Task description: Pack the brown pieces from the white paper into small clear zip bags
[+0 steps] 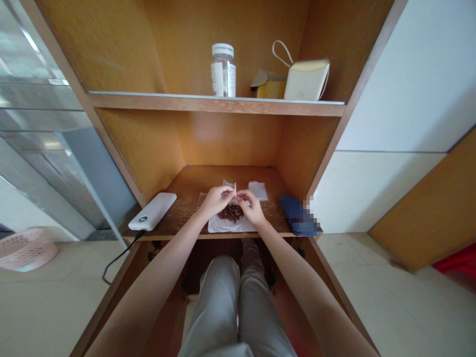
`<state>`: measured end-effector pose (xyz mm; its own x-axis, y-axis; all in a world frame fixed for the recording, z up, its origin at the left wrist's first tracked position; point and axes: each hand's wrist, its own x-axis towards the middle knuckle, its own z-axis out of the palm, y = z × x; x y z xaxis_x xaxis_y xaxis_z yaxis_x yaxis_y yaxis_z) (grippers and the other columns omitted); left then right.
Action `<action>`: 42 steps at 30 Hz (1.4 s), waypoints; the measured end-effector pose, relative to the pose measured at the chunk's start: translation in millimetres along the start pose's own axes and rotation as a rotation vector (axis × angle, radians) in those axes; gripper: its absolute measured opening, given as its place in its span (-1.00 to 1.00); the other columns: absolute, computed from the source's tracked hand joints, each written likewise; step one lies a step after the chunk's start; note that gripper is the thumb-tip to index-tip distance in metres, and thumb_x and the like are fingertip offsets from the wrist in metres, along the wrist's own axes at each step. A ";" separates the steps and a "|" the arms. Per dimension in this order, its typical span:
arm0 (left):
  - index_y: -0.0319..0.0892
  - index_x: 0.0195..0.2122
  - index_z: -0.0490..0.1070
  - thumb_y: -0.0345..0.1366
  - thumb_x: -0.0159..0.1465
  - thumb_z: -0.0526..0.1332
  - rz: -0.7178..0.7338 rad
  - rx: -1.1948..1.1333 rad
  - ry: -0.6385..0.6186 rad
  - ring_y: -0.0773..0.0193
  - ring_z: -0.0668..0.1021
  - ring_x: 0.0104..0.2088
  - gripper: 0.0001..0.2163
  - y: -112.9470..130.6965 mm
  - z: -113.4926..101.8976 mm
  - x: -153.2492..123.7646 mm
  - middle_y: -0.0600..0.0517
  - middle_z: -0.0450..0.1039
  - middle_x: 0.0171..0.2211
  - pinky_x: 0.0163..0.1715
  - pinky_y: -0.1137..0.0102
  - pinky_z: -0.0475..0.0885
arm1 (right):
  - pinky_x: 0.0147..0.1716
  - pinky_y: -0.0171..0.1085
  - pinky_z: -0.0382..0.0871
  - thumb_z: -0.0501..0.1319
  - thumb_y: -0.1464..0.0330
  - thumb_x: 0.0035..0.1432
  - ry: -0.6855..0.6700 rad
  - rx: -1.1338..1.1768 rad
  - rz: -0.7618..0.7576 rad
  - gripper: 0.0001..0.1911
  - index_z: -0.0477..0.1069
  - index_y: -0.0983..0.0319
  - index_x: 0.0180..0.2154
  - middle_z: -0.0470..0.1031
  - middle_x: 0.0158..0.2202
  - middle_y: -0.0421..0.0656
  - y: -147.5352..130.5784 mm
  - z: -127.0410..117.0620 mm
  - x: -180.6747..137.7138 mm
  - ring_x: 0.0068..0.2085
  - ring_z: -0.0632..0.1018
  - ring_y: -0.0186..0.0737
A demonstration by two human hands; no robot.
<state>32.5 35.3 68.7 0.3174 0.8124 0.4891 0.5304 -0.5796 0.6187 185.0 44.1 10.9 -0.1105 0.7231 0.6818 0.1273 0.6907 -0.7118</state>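
Both hands meet over the middle of the brown wooden desk board (189, 186), inside the wooden alcove. The left hand (215, 199) and the right hand (253, 206) each pinch with narrow fingers the top of a small clear plastic bag (233, 190), which stands upright between them. Just below the bag, on the near side, lies a heap of dark red-brown pieces (230, 213) on a white paper sheet (227, 226) (what the pieces are, I cannot tell). A second flat clear bag (258, 190) lies just right of the hands. To the left, near the edge, rests a white rectangular power bank (153, 210) with a black cable (119, 258). On the far upper shelf stands a clear jar with white lid (223, 69).
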 end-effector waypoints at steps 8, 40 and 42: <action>-0.21 -0.41 0.46 -0.30 0.19 0.11 0.015 0.005 -0.028 0.27 0.52 -0.41 -0.83 0.6 -0.5 0.1 0.01 0.52 -0.45 -0.36 0.41 0.36 | -0.42 -0.32 0.32 0.17 0.26 0.08 -0.036 -0.019 0.011 -0.84 0.38 0.20 -0.32 0.43 -0.41 -0.19 -6.8 1.3 -0.4 -0.42 0.41 -0.32; -0.19 -0.47 0.48 -0.40 0.10 0.16 0.062 0.237 -0.052 0.31 0.51 -0.48 -0.90 6.9 -1.7 -5.3 0.03 0.52 -0.50 -0.43 0.46 0.32 | -0.41 -0.32 0.27 0.09 0.36 0.08 -0.008 -0.109 -0.078 -0.89 0.29 0.21 -0.47 0.36 -0.45 -0.19 0.4 1.6 0.7 -0.43 0.37 -0.31; -0.18 -0.47 0.48 -0.40 0.10 0.16 0.055 0.238 -0.047 0.30 0.51 -0.47 -0.90 7.9 -0.9 -5.7 0.04 0.53 -0.50 -0.43 0.46 0.32 | -0.40 -0.32 0.27 0.09 0.35 0.08 -0.007 -0.118 -0.073 -0.89 0.29 0.21 -0.47 0.37 -0.44 -0.19 1.6 2.0 0.6 -0.42 0.37 -0.31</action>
<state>34.3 26.0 71.3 0.3841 0.7851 0.4859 0.6796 -0.5966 0.4268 183.2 45.6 9.9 -0.1308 0.6714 0.7294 0.2339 0.7359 -0.6355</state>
